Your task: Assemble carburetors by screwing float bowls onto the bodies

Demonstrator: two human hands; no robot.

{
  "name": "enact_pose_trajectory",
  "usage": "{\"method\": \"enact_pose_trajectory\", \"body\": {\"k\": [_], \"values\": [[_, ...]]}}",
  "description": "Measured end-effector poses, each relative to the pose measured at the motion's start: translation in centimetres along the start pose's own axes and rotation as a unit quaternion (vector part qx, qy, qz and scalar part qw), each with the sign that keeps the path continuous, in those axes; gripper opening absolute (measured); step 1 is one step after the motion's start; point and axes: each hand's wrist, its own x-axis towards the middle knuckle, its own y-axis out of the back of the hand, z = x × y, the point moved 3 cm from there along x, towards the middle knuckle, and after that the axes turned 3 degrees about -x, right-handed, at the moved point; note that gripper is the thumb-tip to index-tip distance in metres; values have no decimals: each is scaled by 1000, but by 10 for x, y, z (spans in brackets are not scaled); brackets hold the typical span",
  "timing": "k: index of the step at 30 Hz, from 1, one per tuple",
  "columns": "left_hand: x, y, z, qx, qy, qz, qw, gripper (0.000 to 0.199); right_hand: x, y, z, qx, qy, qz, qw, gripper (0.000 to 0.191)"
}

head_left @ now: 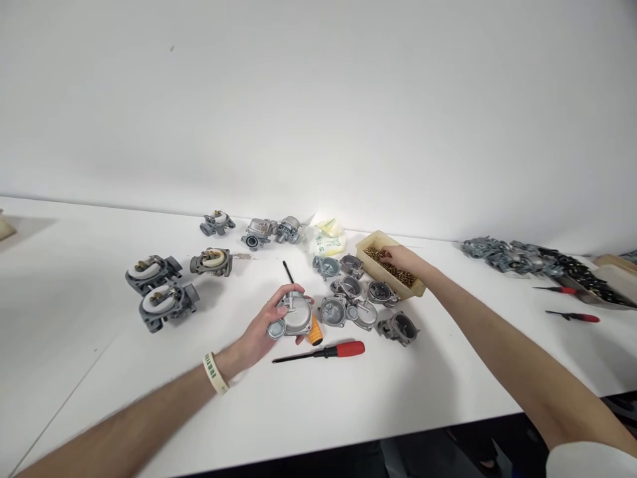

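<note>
My left hand (256, 332) is wrapped round a grey metal carburetor (297, 315), with its float bowl facing up. Just behind it lies a screwdriver with an orange handle (315, 332), its dark shaft pointing away. A red-handled screwdriver (350, 349) lies in front of the hand. My right hand (397, 255) reaches into a cream plastic box (418, 289) filled with small brass parts (405, 276). Its fingers are bent and drawn together among them; whatever they pinch is too small to make out. Several loose float bowls (333, 311) lie between my hands.
On the left stand several carburetors with exposed white floats (162, 300). Two more carburetors (259, 230) and a crumpled plastic bag (326, 240) are near the wall. Far right are a pile of metal parts (512, 257), two red-handled tools (588, 318) and a tray of black parts (592, 282).
</note>
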Motion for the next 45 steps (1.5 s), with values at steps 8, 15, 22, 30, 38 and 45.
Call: {"method": "enact_pose_trajectory", "body": {"k": [8, 15, 22, 30, 38, 45], "values": [[1, 1, -3, 0, 17, -9, 1000, 52, -11, 13, 9, 32, -13, 29, 999, 39], [-2, 7, -11, 61, 5, -23, 998, 50, -61, 32, -42, 89, 30, 93, 991, 35], [-4, 4, -10, 114, -15, -46, 992, 49, -118, 28, -131, 211, 173, -11, 962, 55], [-7, -1, -5, 124, 1, -42, 991, 44, -117, 20, -137, 263, 198, -41, 943, 51], [-7, 2, -8, 123, 0, -39, 992, 45, -120, 18, -129, 258, 167, -22, 951, 43], [-5, 3, -8, 116, -11, -43, 992, 47, -80, 39, -52, 190, 28, 169, 967, 39]]}}
